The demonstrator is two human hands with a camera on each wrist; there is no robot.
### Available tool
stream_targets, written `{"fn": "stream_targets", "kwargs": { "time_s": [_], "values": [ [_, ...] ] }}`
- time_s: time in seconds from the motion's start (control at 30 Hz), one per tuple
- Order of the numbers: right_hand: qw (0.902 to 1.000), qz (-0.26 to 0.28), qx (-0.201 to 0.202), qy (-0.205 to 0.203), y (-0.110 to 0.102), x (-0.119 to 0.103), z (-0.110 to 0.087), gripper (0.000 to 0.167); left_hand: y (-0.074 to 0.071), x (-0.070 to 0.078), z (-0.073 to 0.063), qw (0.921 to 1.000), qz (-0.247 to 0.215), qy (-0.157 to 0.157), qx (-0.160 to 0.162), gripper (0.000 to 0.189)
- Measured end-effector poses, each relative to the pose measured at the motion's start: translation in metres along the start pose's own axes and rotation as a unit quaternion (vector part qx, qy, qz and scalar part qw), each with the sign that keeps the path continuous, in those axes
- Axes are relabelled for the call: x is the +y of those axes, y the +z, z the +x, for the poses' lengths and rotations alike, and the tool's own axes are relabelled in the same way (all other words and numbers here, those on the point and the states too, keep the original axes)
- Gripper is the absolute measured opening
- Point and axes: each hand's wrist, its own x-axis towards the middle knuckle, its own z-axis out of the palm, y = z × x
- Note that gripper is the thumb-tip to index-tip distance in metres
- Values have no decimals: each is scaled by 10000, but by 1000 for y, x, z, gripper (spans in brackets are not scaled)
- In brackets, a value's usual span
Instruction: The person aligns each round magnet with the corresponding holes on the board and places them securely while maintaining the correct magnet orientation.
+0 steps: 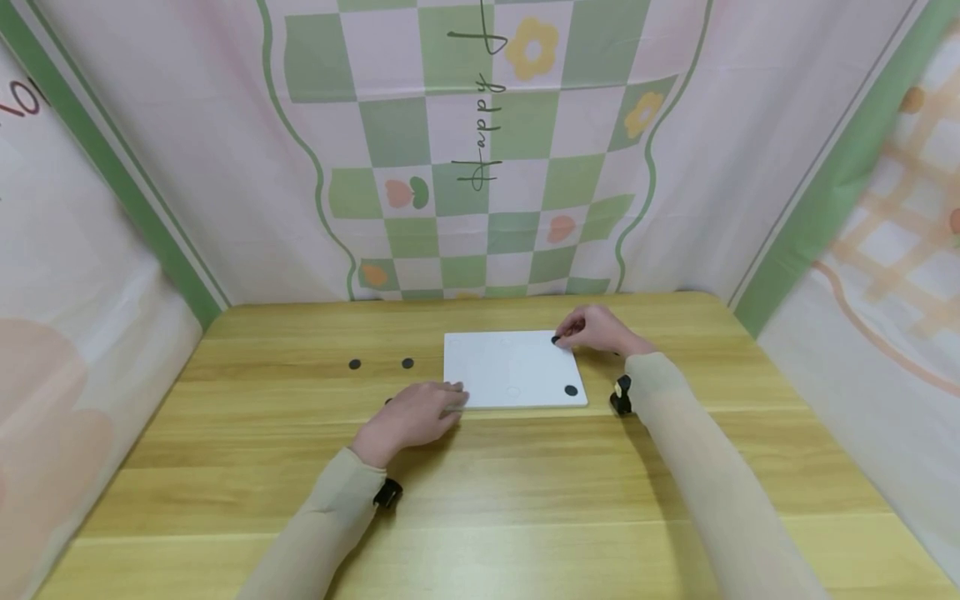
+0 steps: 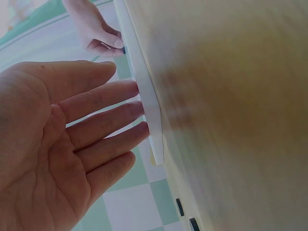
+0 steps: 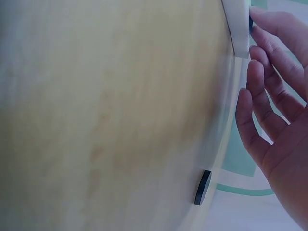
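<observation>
The right hand (image 1: pixel 596 327) is pinching a disc (image 1: pixel 555 340) between thumb and fingertip at the far right corner of the board (image 1: pixel 491 367); whether the disc is fully touching down is not showing. It is probably weighing little and behaving as stiff, with its thin rim offering the best hold and its flat faces perhaps slipping. It is appearing small, round and black, partly covered by the fingers. The left hand (image 1: pixel 416 412) is gripping nothing, its fairly straight fingers touching the board near its near left corner. The board is lying flat on the table (image 1: pixel 487 492), a thin white rectangle showing faint round outlines; it is seeming rigid, light and best steadied by its edges. A corner disc (image 1: pixel 571 390) is resting at its near right. Loose discs (image 1: pixel 407 363) are lying farther left, and a lone disc (image 3: pixel 203 187) is lying to the right.
</observation>
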Motion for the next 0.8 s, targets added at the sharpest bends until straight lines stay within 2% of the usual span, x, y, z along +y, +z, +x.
{"fn": "stream_targets", "kwargs": {
  "time_s": [0.8],
  "values": [
    [9998, 92, -155, 85, -2, -6, -3, 24, 1, 0, 1, 10000, 63, 27, 19, 36]
  ]
}}
